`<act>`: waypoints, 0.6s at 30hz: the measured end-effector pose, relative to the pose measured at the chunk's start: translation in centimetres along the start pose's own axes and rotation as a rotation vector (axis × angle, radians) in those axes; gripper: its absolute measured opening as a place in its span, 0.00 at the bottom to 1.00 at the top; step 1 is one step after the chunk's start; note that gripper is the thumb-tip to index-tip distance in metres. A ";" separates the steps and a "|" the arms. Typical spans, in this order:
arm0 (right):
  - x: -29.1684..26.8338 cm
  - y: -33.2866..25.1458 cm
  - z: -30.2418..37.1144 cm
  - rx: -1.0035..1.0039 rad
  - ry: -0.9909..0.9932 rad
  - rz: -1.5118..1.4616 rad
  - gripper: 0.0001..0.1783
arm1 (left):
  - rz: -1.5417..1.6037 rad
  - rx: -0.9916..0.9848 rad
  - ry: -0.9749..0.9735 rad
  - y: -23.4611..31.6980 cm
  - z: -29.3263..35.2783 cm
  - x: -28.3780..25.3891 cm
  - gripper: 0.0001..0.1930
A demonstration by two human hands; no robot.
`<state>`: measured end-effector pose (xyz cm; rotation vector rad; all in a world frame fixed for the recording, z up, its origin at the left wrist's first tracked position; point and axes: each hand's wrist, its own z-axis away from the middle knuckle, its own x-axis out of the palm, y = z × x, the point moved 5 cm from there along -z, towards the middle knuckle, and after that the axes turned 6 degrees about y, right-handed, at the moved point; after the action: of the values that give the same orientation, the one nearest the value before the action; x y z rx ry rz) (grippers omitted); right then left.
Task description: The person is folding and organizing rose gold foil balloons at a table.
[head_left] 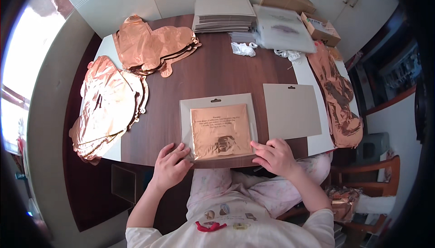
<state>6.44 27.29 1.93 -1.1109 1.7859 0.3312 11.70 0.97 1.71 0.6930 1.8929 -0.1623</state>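
Note:
In front of me at the table's near edge lies a clear plastic bag (pixel 185 125). Inside it are a grey card with a hang hole and a folded copper-coloured foil balloon (pixel 220 125), seen under dark print on the bag. My left hand (pixel 173 166) grips the bag's lower left corner, fingers bent together. My right hand (pixel 274 157) pinches its lower right edge between thumb and fingers. To the right of the bag lies a bare grey hang-hole card (pixel 292 111), apart from both hands.
Copper foil balloons are piled at the left (pixel 106 107), far left (pixel 156 42) and right (pixel 337 96). At the back stand a stack of grey cards (pixel 224 10), clear bags (pixel 283 28), a small cardboard box (pixel 321 29) and white string (pixel 244 49). A wooden chair (pixel 389 175) is at right.

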 end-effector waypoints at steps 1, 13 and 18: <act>0.0 0.1 0.0 -0.011 0.052 0.009 0.14 | 0.060 -0.064 0.050 -0.3 0.0 0.0 0.09; 2.1 0.4 -0.8 0.329 0.196 -0.214 0.11 | 0.002 -0.301 0.215 -0.1 -1.2 0.3 0.07; 1.6 0.9 -1.9 0.452 0.161 -0.219 0.11 | -0.009 -0.391 0.229 -1.1 -1.0 0.4 0.09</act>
<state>4.46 25.72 1.31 -1.0101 1.7406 -0.2900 10.17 0.60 1.59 0.4487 2.0655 0.2872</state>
